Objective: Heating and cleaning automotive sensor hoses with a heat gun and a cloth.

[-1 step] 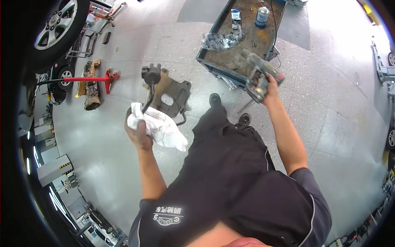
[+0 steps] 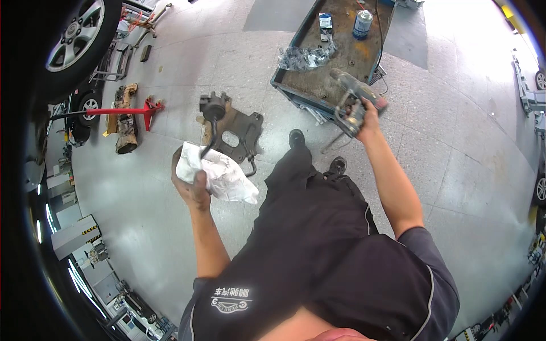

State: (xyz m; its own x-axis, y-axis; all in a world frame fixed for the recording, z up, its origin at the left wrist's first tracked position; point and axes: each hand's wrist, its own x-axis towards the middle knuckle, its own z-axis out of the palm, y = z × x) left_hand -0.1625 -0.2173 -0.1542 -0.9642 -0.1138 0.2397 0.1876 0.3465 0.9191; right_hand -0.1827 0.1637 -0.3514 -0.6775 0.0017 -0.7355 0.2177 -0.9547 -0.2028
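On the left, my left hand (image 2: 193, 184) is closed around a crumpled white cloth (image 2: 219, 176). A dark bent rod (image 2: 213, 136) rises from the cloth, with a blocky black part (image 2: 212, 107) at its upper end. The rod's grip is hidden by the cloth. A flat, dark metal plate (image 2: 245, 132) with an oval hole appears beyond it, over the floor. My right hand (image 2: 368, 118) grips a worn, drill-shaped tool (image 2: 354, 85) near the cart's front corner. Its lower end is somewhat blurred, with a thin rod or cord trailing from it.
A blue-edged cart (image 2: 313, 94) stands ahead, carrying a spray can (image 2: 362, 24), a small box (image 2: 325, 21) and clear plastic wrap (image 2: 307, 57). A red stand (image 2: 149, 112) and a rusty cylindrical part (image 2: 127, 119) lie left. A car wheel (image 2: 77, 34) rises at upper left.
The tool in my right hand has shifted slightly left. The black part and rod by my left hand have moved a little right and down, and the cloth's folds have changed.
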